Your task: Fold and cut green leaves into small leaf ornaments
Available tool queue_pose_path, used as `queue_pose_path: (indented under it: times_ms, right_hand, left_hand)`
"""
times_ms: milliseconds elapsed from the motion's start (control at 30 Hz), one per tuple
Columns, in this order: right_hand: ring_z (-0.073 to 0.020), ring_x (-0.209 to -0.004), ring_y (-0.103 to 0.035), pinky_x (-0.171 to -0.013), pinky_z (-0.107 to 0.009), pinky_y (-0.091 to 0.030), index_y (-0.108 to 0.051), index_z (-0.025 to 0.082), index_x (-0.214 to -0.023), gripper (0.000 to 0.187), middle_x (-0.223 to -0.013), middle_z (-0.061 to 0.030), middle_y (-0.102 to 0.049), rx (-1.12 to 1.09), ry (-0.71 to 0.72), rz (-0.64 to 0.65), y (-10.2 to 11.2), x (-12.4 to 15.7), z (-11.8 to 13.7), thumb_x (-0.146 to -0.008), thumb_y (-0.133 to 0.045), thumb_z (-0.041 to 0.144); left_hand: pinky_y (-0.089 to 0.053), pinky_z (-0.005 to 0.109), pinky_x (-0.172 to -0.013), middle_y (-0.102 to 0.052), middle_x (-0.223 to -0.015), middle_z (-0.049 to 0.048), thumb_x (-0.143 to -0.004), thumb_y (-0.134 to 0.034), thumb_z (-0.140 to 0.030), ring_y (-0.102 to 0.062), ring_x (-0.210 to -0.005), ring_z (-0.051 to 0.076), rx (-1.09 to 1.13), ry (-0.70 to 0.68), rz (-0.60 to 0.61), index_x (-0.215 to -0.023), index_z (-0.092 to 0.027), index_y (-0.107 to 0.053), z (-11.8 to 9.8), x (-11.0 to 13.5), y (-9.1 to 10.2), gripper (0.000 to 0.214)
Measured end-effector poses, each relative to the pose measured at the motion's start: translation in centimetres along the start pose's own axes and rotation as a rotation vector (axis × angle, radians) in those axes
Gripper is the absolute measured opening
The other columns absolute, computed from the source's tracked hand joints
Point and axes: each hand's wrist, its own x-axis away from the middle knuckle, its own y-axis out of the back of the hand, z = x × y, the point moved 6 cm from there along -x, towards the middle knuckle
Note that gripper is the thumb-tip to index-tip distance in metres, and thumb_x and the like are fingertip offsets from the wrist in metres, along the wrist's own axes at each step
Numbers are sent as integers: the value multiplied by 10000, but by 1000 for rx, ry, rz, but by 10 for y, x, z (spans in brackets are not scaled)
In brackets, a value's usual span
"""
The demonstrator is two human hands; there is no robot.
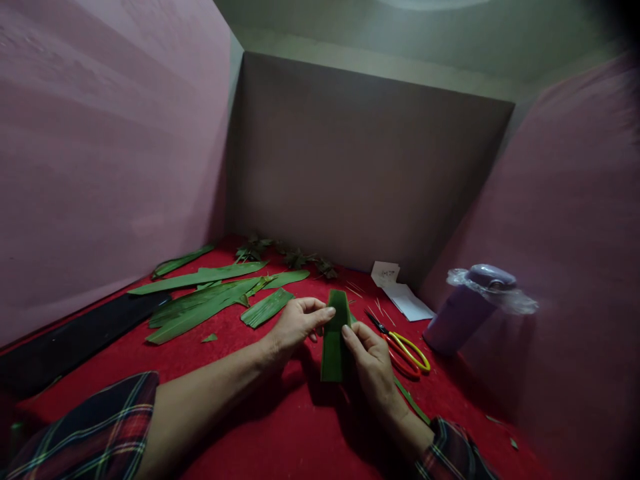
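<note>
A folded strip of green leaf (pixel 334 337) stands upright between both hands above the red cloth (pixel 280 427). My left hand (pixel 295 323) pinches its upper left edge with fingers bent round it. My right hand (pixel 370 363) grips its right side, thumb and fingers pressed on the leaf. A narrow green strip (pixel 411 400) runs out from under my right wrist.
Several long green leaves (pixel 205 300) lie at the left, with a cut piece (pixel 266 307) near my left hand. Scissors with yellow and orange handles (pixel 405 350) lie right of my hands. A purple cup (pixel 465 307), white papers (pixel 403 293), thin sticks (pixel 356 288) and a black strip (pixel 75 337) are also there.
</note>
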Motion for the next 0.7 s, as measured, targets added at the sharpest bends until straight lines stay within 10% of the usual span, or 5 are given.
queue_pose_path:
  times_ms: [700]
  right_hand:
    - [-89, -458, -343, -407, -209, -294, -510, 170, -603, 357, -528, 42, -419, -68, -98, -81, 5, -3, -4, -719, -601, 495]
  left_hand:
    - [-303, 190, -413, -483, -450, -33, -596, -646, -351, -399, -388, 52, -54, 125, 9, -546, -132, -521, 12, 2, -4, 256]
